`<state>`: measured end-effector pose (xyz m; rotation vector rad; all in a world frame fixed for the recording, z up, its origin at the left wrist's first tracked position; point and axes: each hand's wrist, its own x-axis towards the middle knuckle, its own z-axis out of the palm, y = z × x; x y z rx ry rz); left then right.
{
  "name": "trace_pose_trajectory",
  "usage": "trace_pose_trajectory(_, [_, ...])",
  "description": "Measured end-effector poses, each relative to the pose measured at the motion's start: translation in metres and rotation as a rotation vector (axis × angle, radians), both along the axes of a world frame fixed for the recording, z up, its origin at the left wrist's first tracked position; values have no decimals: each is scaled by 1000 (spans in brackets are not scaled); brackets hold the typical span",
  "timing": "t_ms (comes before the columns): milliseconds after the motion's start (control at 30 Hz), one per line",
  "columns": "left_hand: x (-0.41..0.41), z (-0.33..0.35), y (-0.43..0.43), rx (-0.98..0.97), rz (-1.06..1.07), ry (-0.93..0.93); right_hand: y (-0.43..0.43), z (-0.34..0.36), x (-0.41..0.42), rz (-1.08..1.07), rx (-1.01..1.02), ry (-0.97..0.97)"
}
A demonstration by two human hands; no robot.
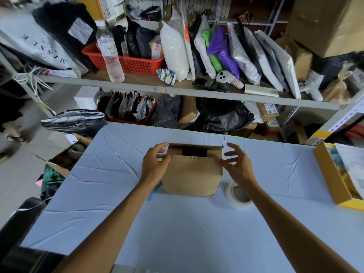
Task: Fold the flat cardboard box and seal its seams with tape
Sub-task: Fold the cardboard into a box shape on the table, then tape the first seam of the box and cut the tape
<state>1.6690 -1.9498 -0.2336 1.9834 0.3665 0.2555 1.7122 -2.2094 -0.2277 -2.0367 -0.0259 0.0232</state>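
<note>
The cardboard box (192, 174) stands upright on the table (118, 184), its top open and dark inside. My left hand (155, 164) curls round the box's upper left corner, thumb on the front top edge and fingers over the side. My right hand (234, 164) is loose and spread, its thumb touching the box's upper right edge while the fingers stand free of it.

Just beside the box's near right corner lies the tape roll (239, 196), partly under my right forearm. A small blue thing (152, 192) lies against the box's near left corner; I cannot tell what it is. Nearer me than the box, bare creased pale blue cloth runs to the table's edge. Left of the box there is more bare cloth. Well to the right of the box sits a yellow-edged tray (331, 174) with papers.

Beyond the box the table ends close to a metal shelf (177, 86) crowded with parcels, a red basket (134, 63) and a water bottle (110, 50).
</note>
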Motion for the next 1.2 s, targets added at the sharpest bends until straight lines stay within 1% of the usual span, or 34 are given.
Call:
trace_pose_trajectory(67, [-4, 3, -2, 44, 5, -34, -6, -5, -2, -61, 44, 32])
trace_pose_trajectory(133, [-10, 6, -6, 111, 13, -83, -16, -18, -4, -140, 16, 91])
trace_pose_trajectory(200, [-18, 12, -11, 195, -6, -152, -29, -38, -8, -176, -135, 170])
trace_pose_trajectory(300, [-28, 16, -22, 295, -44, -206, -45, -74, -23, -110, -431, 283])
trace_pose_trajectory(400, [-36, 13, -32, 315, -53, -218, -55, -109, -38, 35, -614, 313])
trace_pose_trajectory(467, [-40, 9, -36, 327, -54, -233, -60, -127, -45, 125, -793, 317])
trace_pose_trajectory(500, [-42, 8, -36, 333, -57, -240, -62, -131, -47, 153, -874, 299])
trace_pose_trajectory(567, [-44, 6, -38, 341, -68, -239, -65, -135, -49, 188, -946, 238])
trace_pose_trajectory(633, [-44, 7, -39, 343, -78, -236, -66, -128, -49, 196, -939, 207])
trace_pose_trajectory(733, [-44, 11, -40, 345, -95, -236, -68, -102, -45, 123, -822, 169])
trace_pose_trajectory(833, [-36, 20, -41, 349, -121, -272, -67, -55, -28, 60, -663, 81])
trace_pose_trajectory(967, [-21, 37, -51, 355, -183, -306, -61, 20, -4, 2, -563, 18])
trace_pose_trajectory(1033, [-15, 44, -56, 352, -228, -309, -54, 56, 1, 47, -492, -84])
trace_pose_trajectory(1100, [-11, 53, -59, 309, -301, -343, -44, 84, -1, 165, -454, -173])
trace_pose_trajectory(1200, [-7, 73, -63, 173, -386, -362, -26, 112, -5, 292, -490, -172])
